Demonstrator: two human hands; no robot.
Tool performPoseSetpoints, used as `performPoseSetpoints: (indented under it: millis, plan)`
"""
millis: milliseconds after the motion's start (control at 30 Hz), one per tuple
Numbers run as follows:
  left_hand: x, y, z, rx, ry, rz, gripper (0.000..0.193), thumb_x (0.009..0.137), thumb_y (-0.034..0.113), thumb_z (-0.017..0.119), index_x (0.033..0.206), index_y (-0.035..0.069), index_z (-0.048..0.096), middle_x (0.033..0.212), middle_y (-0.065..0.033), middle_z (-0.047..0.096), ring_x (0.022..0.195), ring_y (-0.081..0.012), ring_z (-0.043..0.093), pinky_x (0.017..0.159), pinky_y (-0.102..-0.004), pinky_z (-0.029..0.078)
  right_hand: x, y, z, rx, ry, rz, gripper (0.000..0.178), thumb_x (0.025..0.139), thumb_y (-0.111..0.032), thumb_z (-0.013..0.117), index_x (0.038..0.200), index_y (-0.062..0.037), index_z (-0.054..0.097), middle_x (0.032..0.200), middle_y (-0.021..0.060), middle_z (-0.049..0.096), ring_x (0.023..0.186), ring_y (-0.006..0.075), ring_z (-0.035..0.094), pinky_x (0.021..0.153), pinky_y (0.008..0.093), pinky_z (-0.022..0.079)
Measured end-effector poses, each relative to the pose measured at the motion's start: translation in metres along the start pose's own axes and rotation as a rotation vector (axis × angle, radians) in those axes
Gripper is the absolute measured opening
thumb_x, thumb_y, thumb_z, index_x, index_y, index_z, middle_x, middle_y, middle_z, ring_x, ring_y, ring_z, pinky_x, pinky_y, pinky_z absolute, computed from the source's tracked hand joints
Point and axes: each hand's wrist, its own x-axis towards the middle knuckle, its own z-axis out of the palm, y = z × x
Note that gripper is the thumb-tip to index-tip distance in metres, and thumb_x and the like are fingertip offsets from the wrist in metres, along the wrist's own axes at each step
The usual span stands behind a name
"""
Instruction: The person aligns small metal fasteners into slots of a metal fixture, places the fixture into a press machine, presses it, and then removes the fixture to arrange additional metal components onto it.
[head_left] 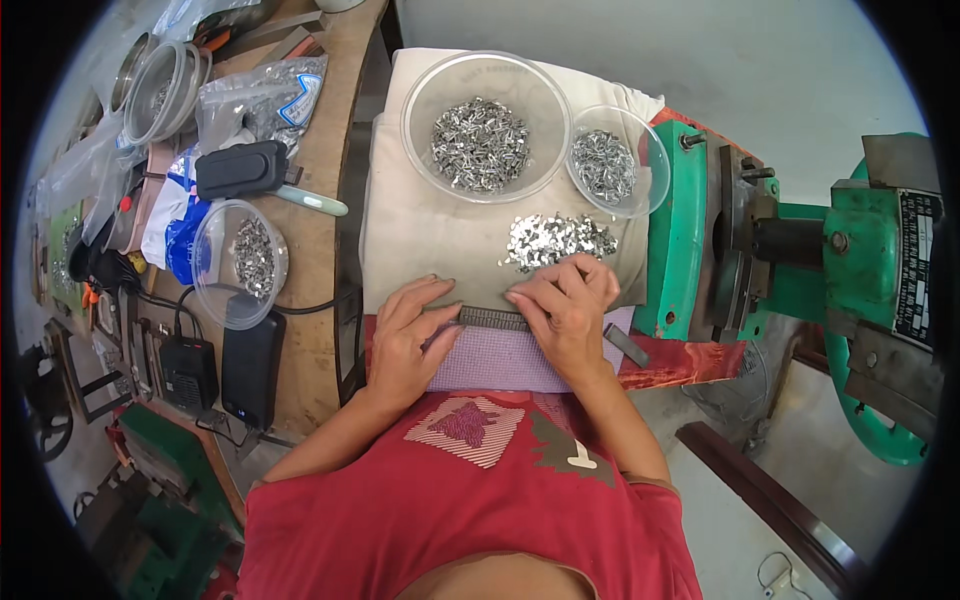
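A dark metal bar (492, 319) with a row of fine slots lies crosswise in front of me on a lilac woven mat. My left hand (402, 338) grips its left end between thumb and fingers. Over the bar's right part, my right hand (568, 318) is pinched, thumb and index tips together; whatever sits between them is too small to make out. Just beyond the hands, a loose pile of small shiny metal pieces (555, 242) is spread on the beige cloth (400, 225). A short grey metal block (626, 345) rests right of my right hand.
Behind the pile stand a large clear tub (405, 125) and a smaller clear bowl (660, 170), both holding small metal parts. A green hand press (850, 240) stands at right. The wooden bench (325, 190) at left carries another clear tub (205, 285), bags and a black power bank (252, 370).
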Motion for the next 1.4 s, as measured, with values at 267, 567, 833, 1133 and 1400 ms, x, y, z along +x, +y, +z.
performPoseSetpoints:
  millis: [267, 567, 833, 1133, 1400]
  plan:
    - [0.000, -0.003, 0.004, -0.022, 0.030, 0.014, 0.028, 0.073, 0.003, 0.079, 0.101, 0.003, 0.075, 0.123, -0.0102, 0.066, 0.123, -0.0316, 0.058, 0.101, -0.0403, 0.043, 0.002, -0.014, 0.002, 0.197, -0.144, 0.137, 0.009, 0.079, -0.022, 0.079, 0.083, -0.0154, 0.077, 0.090, -0.0051, 0.065, 0.106, 0.0198, 0.050, 0.098, 0.0435, 0.026]
    - [0.002, -0.004, 0.005, -0.041, 0.047, 0.013, 0.027, 0.074, 0.003, 0.078, 0.101, 0.004, 0.076, 0.122, -0.0102, 0.066, 0.122, -0.0318, 0.058, 0.101, -0.0406, 0.044, 0.008, -0.022, 0.011, 0.179, -0.220, 0.162, 0.013, 0.078, -0.026, 0.080, 0.083, -0.0147, 0.077, 0.098, -0.0060, 0.065, 0.111, 0.0224, 0.045, 0.102, 0.0457, 0.022]
    - [0.002, -0.004, 0.005, -0.046, 0.044, 0.013, 0.025, 0.075, 0.005, 0.078, 0.100, 0.004, 0.076, 0.122, -0.0099, 0.066, 0.121, -0.0318, 0.058, 0.100, -0.0413, 0.044, 0.006, -0.024, 0.013, 0.158, -0.227, 0.177, 0.013, 0.077, -0.028, 0.081, 0.083, -0.0161, 0.078, 0.099, -0.0066, 0.064, 0.114, 0.0235, 0.044, 0.103, 0.0459, 0.022]
    - [0.001, -0.004, 0.005, -0.034, 0.039, 0.005, 0.024, 0.077, 0.005, 0.077, 0.101, 0.004, 0.076, 0.123, -0.0098, 0.066, 0.122, -0.0314, 0.057, 0.100, -0.0411, 0.043, 0.003, -0.023, 0.013, 0.123, -0.211, 0.152, 0.015, 0.075, -0.029, 0.083, 0.088, -0.0214, 0.082, 0.100, -0.0073, 0.063, 0.115, 0.0232, 0.044, 0.103, 0.0449, 0.023]
    - [0.000, -0.002, 0.005, -0.036, 0.058, 0.004, 0.023, 0.077, 0.005, 0.075, 0.100, 0.004, 0.076, 0.123, -0.0097, 0.066, 0.122, -0.0302, 0.057, 0.099, -0.0413, 0.044, 0.003, -0.025, 0.010, 0.127, -0.239, 0.175, 0.014, 0.073, -0.028, 0.083, 0.085, -0.0206, 0.081, 0.102, -0.0053, 0.064, 0.117, 0.0265, 0.045, 0.105, 0.0468, 0.024]
